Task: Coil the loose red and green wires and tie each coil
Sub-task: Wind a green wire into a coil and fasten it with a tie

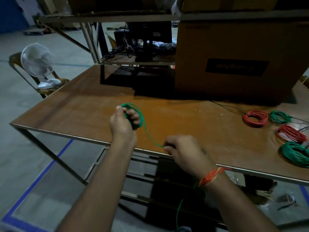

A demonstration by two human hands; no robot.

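Observation:
My left hand [122, 122] is closed around a small green wire coil [139, 113] held just above the brown table [75, 114]. A green strand [150, 138] runs from that coil down to my right hand [182, 151], which pinches it at the table's front edge. Below my right wrist the same green wire [179, 210] hangs toward the floor. At the right of the table lie finished coils: a red coil [255, 118], a green coil [280, 117], a second red coil [290, 133] and a larger green coil [295, 153].
A big cardboard box [234, 64] stands at the back right of the table. A thin black cable [229, 107] runs from it toward the coils. A white fan [37, 62] sits on a chair at the left. Shelving with cables is behind.

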